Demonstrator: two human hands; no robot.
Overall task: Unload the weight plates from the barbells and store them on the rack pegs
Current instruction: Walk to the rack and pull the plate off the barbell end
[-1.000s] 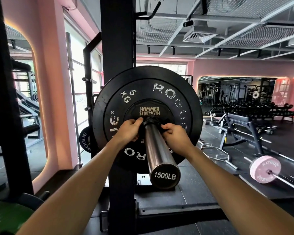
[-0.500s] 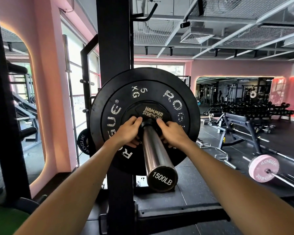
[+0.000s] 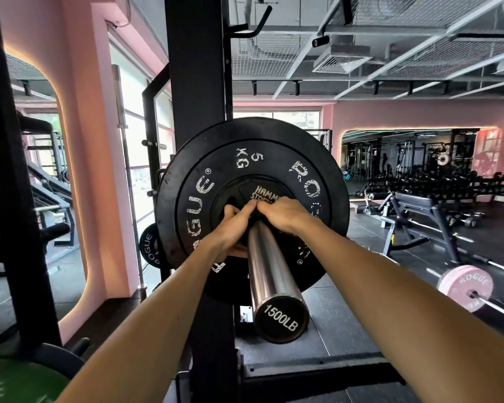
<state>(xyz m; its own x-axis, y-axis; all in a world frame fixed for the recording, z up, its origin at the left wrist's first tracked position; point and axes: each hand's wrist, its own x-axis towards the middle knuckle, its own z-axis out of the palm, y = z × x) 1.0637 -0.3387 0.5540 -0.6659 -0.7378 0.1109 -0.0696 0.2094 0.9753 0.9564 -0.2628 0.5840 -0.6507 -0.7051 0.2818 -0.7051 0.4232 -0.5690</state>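
A steel barbell sleeve (image 3: 269, 274), capped "1500LB", points toward me. On it sits a large black 5 kg Rogue plate (image 3: 274, 152), with a small black Hammer Strength plate (image 3: 245, 189) in front of it at the hub. My left hand (image 3: 230, 228) grips the small plate's left side beside the sleeve. From the right, my right hand (image 3: 285, 213) curls its fingers over the small plate's top. The fingertips of both hands meet above the sleeve. The hub and the collar area are hidden by my hands.
A black rack upright (image 3: 197, 82) stands just behind the plates. A small black Rogue plate (image 3: 149, 247) hangs low on the rack at left. A green plate (image 3: 15, 382) lies at bottom left. On the floor at right rests a pink-plate barbell (image 3: 464, 287), with a bench (image 3: 416, 205) beyond.
Both hands have closed in toward each other over the hub, and the plates have rotated clockwise on the sleeve. My view has come a little closer.
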